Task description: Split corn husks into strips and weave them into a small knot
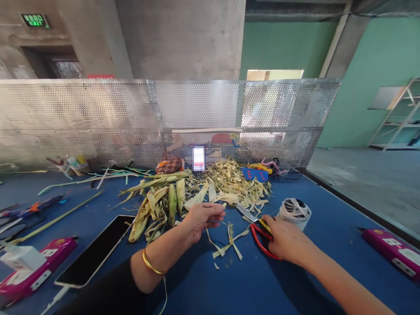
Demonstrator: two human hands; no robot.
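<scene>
My left hand [205, 218], with a gold bangle on its wrist, is closed in a pinch around a small pale strip of corn husk [224, 204]. To the right, my right hand [278, 238] grips scissors [263, 243] by their red and yellow handles. The blades are partly spread and point up and left toward the pinched fingers. Below and between the hands, several cut husk strips [231, 242] lie crossed on the blue table. Beyond them spreads a heap of husk shreds [243, 183], with larger dried corn husks [152, 208] to its left.
A ball of white string [294, 213] stands beside my right hand. A tablet [96, 249] and a magenta power strip [46, 264] lie at left, another power strip [393, 253] at far right. A lit phone [198, 158] stands before the perforated metal screen [203, 105].
</scene>
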